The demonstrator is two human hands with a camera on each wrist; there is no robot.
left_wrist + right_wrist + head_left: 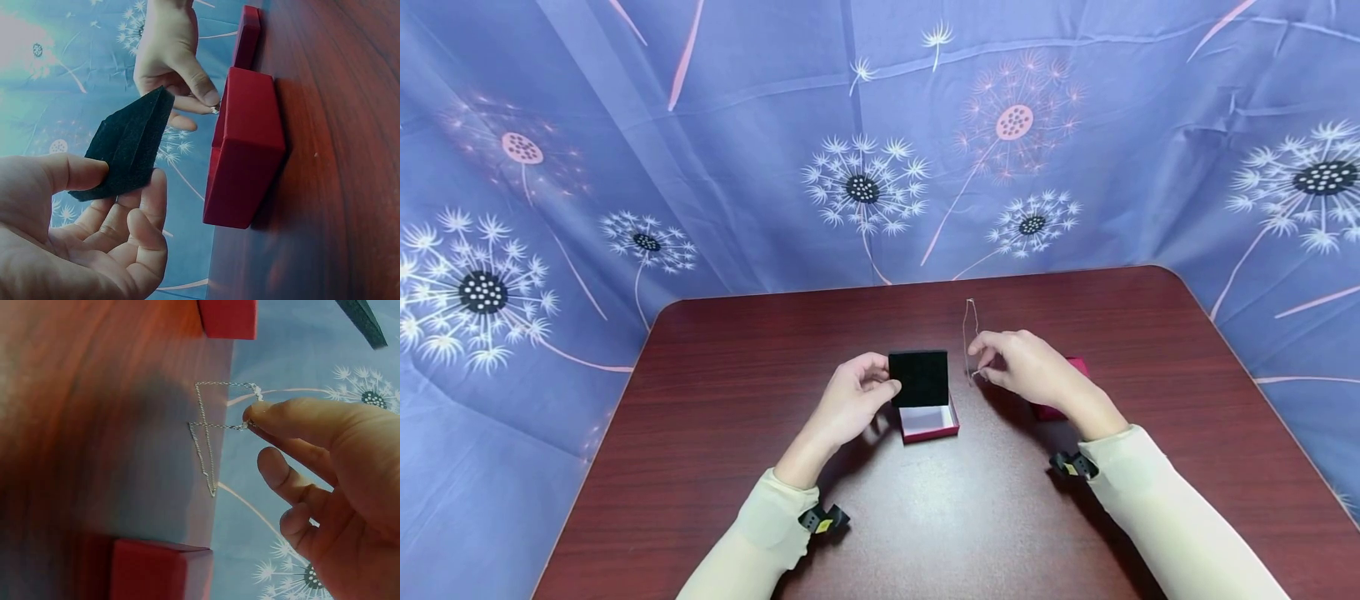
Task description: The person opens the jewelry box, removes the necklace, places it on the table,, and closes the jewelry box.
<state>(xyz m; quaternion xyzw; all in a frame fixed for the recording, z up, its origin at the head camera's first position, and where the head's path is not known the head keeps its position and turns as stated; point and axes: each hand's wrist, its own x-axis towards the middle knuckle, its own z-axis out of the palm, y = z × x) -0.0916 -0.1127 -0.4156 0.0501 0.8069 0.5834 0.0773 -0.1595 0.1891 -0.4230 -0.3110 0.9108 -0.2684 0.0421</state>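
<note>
A black foam pad is pinched by its left edge between the thumb and fingers of my left hand. It is held up above a small red box base, whose pale inside shows in the head view. My right hand pinches one part of a thin chain necklace between thumb and forefinger. The rest of the chain trails in a narrow loop toward the back of the table. In the left wrist view the box base stands beside the pad, apart from it.
A red box lid lies on the dark wooden table, partly hidden beneath my right forearm. Blue cloth printed with dandelions hangs behind and along both sides of the table.
</note>
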